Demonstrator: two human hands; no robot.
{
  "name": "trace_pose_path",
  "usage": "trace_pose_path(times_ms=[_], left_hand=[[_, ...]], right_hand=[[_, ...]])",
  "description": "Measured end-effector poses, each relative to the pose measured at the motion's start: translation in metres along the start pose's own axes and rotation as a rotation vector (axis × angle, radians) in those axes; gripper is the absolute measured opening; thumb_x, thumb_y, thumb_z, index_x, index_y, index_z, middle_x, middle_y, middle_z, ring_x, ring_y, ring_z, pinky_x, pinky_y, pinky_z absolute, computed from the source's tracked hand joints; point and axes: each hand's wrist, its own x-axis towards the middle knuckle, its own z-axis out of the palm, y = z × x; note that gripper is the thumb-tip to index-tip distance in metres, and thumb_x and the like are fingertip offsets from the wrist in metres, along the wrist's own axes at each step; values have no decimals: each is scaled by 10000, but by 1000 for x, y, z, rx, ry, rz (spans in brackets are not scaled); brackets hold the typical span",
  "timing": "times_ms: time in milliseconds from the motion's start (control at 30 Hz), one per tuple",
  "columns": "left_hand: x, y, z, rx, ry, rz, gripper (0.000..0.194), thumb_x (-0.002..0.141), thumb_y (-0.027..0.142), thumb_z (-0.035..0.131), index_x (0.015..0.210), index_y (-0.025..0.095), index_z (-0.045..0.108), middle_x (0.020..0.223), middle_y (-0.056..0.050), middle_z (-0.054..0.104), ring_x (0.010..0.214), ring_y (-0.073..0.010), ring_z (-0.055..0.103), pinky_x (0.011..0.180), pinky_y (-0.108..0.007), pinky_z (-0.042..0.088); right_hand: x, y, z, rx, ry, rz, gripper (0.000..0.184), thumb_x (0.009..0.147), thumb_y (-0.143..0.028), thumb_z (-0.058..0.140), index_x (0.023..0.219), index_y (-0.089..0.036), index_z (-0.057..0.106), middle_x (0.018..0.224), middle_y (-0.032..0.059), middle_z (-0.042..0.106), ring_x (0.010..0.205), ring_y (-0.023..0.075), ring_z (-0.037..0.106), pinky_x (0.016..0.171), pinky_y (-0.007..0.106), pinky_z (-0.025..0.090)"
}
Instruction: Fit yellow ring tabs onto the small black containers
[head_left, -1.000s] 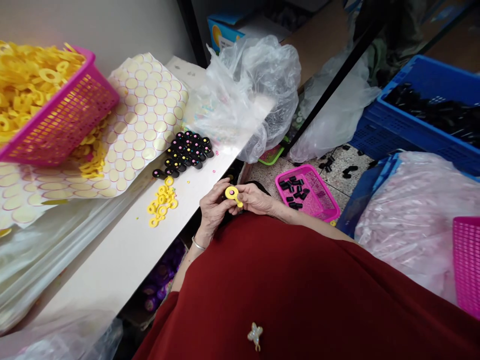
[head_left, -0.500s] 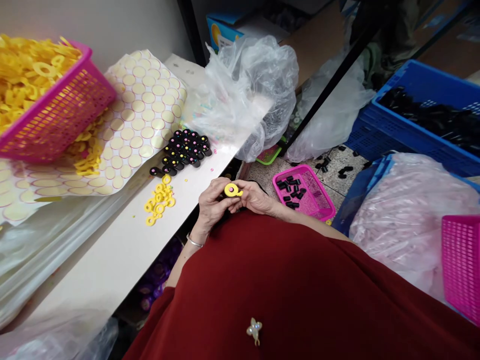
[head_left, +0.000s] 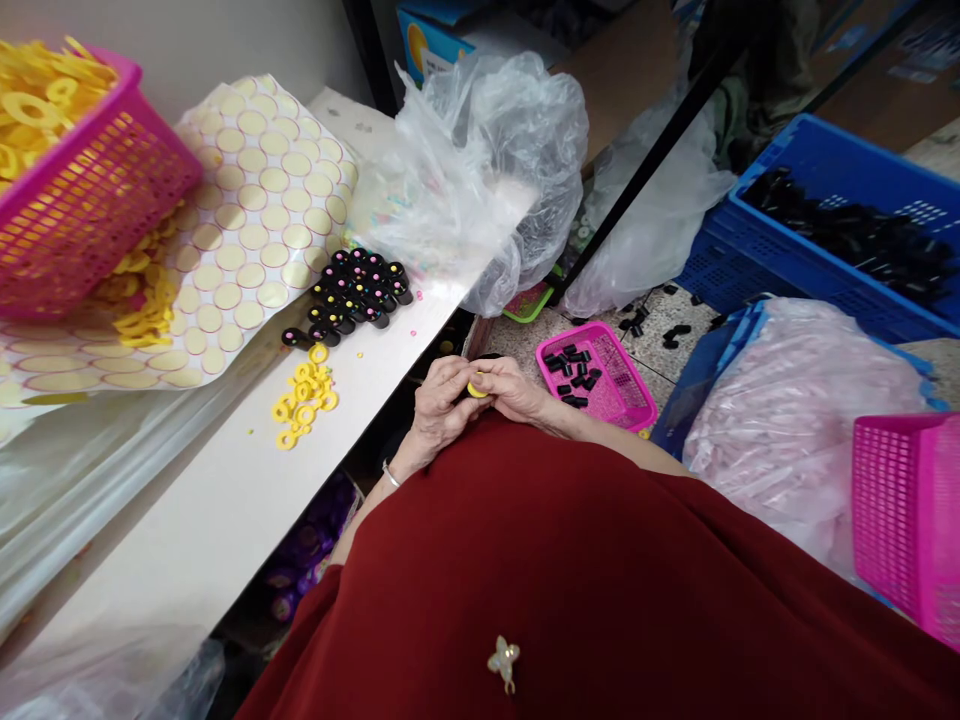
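Observation:
My left hand (head_left: pixel 442 405), with a bracelet at the wrist, is closed at the front of my body. Against it, my right hand (head_left: pixel 514 388) is also closed. Between the fingers of both hands is a yellow ring (head_left: pixel 476 387), mostly covered by the right thumb. What lies under the ring is hidden. On the white table to the left stand several black cylinders (head_left: pixel 358 290) in a tight cluster, with pink or yellow dots on top. Closer to me lies a small pile of yellow rings with tabs (head_left: pixel 306 400).
A pink basket (head_left: pixel 161 130) of yellow pieces rests on a patterned sheet (head_left: pixel 251 200). Clear plastic bags (head_left: pixel 517 130) hang over the table's far end. On the floor are a pink tray (head_left: pixel 619 375) with black pieces and a blue crate (head_left: pixel 847 150). A black pole (head_left: pixel 637 180) slants beyond my hands.
The yellow ring, earlier face up with a pink centre showing, is now mostly under my right thumb. My hands have closed more tightly around it. The view has shifted slightly.

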Motion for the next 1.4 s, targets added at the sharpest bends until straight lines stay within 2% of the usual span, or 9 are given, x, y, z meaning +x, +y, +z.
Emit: trace_pose_path(times_ms=[100,267,367,700,833,900,1033,1200,1400], left_hand=[[-4,-5,4,-29,35,-84,223,768,348,701,929,195,680,847,-30,632,876,-160,581,786,-315,517],[-6,-5,3,-92,71,-128,255,742,334,727,965,220,677,843,-13,636,864,-154,589,773,-306,518],[-6,-3,3,-78,57,-144,233,761,358,706,959,238,682,841,-14,634,865,-156,594,772,-307,522],[-9,-4,3,-23,23,-77,231,792,345,675,962,189,671,865,-44,644,902,-168,578,810,-331,512],[-16,-5,8,5,20,-126,239,779,387,680,904,183,672,846,-49,640,896,-177,577,833,-348,506],[-19,-6,10,24,34,-174,246,777,406,677,883,184,673,830,-47,636,875,-176,580,817,-348,507],[-20,-3,7,-10,9,-216,244,793,409,659,900,190,674,841,-51,644,882,-179,585,818,-352,501],[-15,-1,1,-68,-82,-152,249,843,407,594,951,195,669,867,-62,653,906,-184,572,837,-365,487],[-11,3,2,-75,-82,-118,197,807,368,651,919,207,670,815,-42,653,878,-182,574,816,-358,491]], right_hand=[[5,5,-4,27,41,48,500,571,-486,820,840,-109,630,631,-26,581,496,94,583,475,231,539],[8,8,-16,131,-124,133,565,537,-511,829,872,-117,603,722,-14,606,610,109,642,612,263,591],[8,7,-19,113,-155,153,567,556,-499,824,909,-123,586,733,-17,606,636,111,654,631,258,592],[1,7,-7,-3,-50,122,526,631,-556,757,879,-129,578,698,-36,576,580,86,634,559,210,574],[4,12,-9,-83,1,90,485,659,-565,730,830,-139,575,628,-55,529,492,72,591,465,192,546],[7,13,-12,-59,-24,131,485,627,-544,763,805,-134,574,613,-56,524,488,79,593,463,207,554],[9,7,-19,-12,-116,243,502,533,-416,857,836,-119,590,665,-34,596,574,107,647,570,244,591],[8,-6,-16,-110,-128,269,458,527,-314,858,852,-101,615,660,-13,646,550,93,637,549,202,560],[6,-4,-14,-90,-115,206,413,544,-329,844,791,-92,614,575,-26,607,476,82,581,463,186,503]])
